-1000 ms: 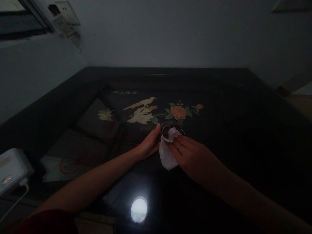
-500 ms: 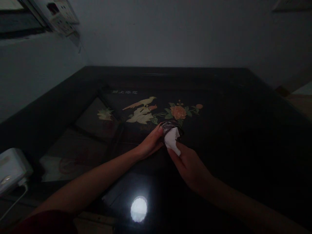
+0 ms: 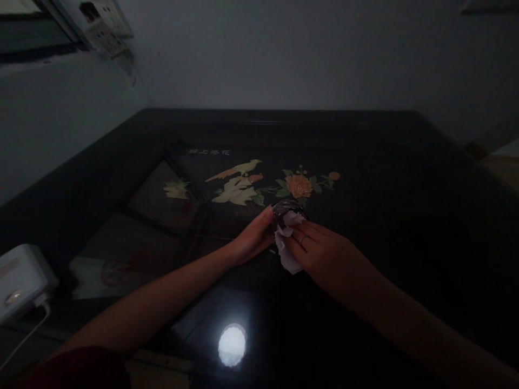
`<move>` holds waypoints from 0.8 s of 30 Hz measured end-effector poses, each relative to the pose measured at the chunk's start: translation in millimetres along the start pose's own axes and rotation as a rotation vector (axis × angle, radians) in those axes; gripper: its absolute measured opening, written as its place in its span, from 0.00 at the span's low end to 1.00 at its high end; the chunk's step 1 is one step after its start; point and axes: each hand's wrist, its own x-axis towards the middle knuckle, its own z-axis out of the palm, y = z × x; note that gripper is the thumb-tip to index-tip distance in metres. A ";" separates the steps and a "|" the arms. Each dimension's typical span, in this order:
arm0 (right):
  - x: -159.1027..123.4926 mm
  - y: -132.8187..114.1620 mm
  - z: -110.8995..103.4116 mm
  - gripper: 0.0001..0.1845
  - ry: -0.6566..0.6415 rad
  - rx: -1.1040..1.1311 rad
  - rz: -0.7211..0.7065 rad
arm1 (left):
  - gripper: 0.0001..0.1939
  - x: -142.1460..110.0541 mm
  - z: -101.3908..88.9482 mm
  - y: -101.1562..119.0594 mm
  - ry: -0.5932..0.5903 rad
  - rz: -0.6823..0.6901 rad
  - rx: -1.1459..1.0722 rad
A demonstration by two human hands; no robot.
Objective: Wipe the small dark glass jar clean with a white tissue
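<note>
My left hand (image 3: 254, 235) is closed around the left side of a small, see-through, shiny glass (image 3: 287, 206), probably a cup or bowl, tilted with its mouth toward me. A crumpled white tissue (image 3: 288, 257) sits partly in that mouth and hangs down below it. My right hand (image 3: 324, 249), with a ring on one finger, presses the tissue into the opening. Its fingertips are partly hidden by the tissue and the rim. Both hands are above the glossy black tabletop (image 3: 377, 216).
Beyond the hands, the tabletop bears an inlaid bird (image 3: 239, 169) and a peony (image 3: 299, 186). A white box (image 3: 25, 281) with a cable (image 3: 30, 335) stands at the left. Wall sockets (image 3: 107, 38) are at the upper left. A round light reflection (image 3: 232, 344) shines near the front.
My right hand has turned, back of the hand now up, and pushed its fingers toward the glass's mouth. The tissue is more bunched and hangs lower. My left hand keeps its hold.
</note>
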 end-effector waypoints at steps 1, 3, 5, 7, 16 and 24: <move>-0.2 0.7 0.1 0.14 0.000 -0.011 -0.006 | 0.27 -0.1 0.5 0.0 0.009 -0.004 -0.003; 0.0 1.0 -0.1 0.14 -0.003 -0.015 -0.012 | 0.25 0.0 1.7 0.3 0.023 -0.016 -0.008; 0.8 -0.2 -0.9 0.14 -0.001 -0.006 -0.008 | 0.24 0.5 2.5 0.3 0.016 -0.026 -0.014; 2.0 -2.8 -2.0 0.14 -0.010 0.028 0.007 | 0.24 1.7 1.7 -0.7 0.003 -0.027 -0.015; 5.7 -12.8 -6.2 0.16 -0.011 0.698 0.410 | 0.29 1.9 -9.3 -4.4 -0.017 0.026 0.058; 5.9 -14.2 -3.0 0.15 -0.005 0.747 0.468 | 0.29 0.6 -9.6 -3.0 -0.020 0.030 0.077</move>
